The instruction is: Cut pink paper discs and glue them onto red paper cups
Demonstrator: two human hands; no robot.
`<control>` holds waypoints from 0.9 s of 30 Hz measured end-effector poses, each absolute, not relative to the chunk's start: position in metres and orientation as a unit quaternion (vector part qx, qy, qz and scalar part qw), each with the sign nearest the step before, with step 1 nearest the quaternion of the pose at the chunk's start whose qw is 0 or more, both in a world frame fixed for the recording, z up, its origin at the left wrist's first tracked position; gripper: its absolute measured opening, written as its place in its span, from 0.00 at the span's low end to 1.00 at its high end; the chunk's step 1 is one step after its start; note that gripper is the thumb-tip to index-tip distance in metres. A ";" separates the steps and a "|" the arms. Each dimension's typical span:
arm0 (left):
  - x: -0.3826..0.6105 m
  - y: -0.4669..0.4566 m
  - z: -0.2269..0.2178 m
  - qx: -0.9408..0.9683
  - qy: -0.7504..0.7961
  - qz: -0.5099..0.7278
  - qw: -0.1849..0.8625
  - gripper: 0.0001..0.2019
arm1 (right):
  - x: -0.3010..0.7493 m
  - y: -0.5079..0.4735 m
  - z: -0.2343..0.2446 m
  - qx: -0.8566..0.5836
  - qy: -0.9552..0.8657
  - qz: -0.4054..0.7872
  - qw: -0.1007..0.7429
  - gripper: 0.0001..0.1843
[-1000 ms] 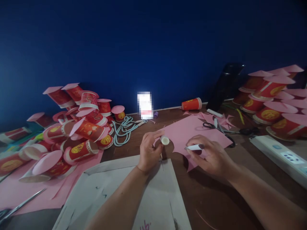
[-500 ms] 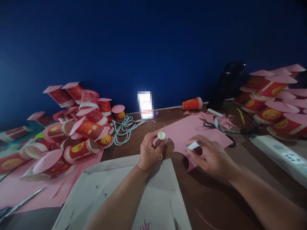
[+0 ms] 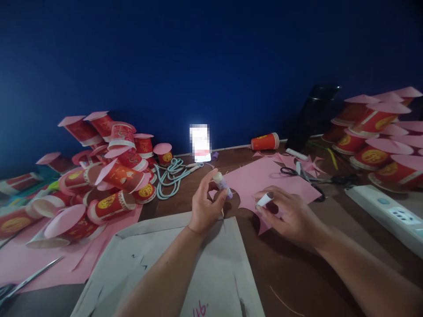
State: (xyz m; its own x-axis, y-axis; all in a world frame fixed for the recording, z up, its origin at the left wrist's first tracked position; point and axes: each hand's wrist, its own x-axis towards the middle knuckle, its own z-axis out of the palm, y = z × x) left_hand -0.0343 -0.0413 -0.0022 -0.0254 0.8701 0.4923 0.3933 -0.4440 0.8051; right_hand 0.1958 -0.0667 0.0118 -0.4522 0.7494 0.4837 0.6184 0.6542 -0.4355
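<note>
My left hand point(image 3: 205, 203) is closed around a small glue stick point(image 3: 222, 184), its pale tip pointing up and back. My right hand point(image 3: 288, 211) pinches the white cap point(image 3: 265, 199) of the stick between thumb and fingers. Both hands hover over the near edge of a pink paper sheet point(image 3: 264, 180) lying on the brown table point(image 3: 297, 268). A round hole shows in the sheet just by the glue stick.
Heaps of red paper cups with pink paper lids lie at the left point(image 3: 109, 176) and right point(image 3: 376, 132). Scissors point(image 3: 307, 174) rest on the pink sheet's far side. A power strip point(image 3: 386, 211) sits at the right, a grey cardboard sheet point(image 3: 172, 273) in front, a coiled cord point(image 3: 170, 174) behind.
My left hand has tilted the glue stick so its body now shows side-on instead of end-on. My right hand with the cap has barely shifted.
</note>
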 end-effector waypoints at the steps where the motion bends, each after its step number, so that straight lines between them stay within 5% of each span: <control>1: -0.034 -0.042 -0.001 0.664 0.480 0.531 0.217 0.26 | 0.195 -0.067 0.012 -0.405 -0.846 0.098 0.333 0.10; 27: -0.035 -0.042 0.004 0.729 0.510 0.423 0.173 0.22 | 0.183 -0.073 0.011 -0.453 -0.795 0.259 0.310 0.11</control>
State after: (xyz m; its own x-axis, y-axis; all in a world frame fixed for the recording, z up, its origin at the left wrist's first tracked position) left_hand -0.0354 -0.0416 0.0036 0.1216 0.8896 0.4404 0.5971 -0.4199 0.6835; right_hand 0.1835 -0.0732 0.0110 -0.3965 0.8810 0.2582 0.5601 0.4549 -0.6923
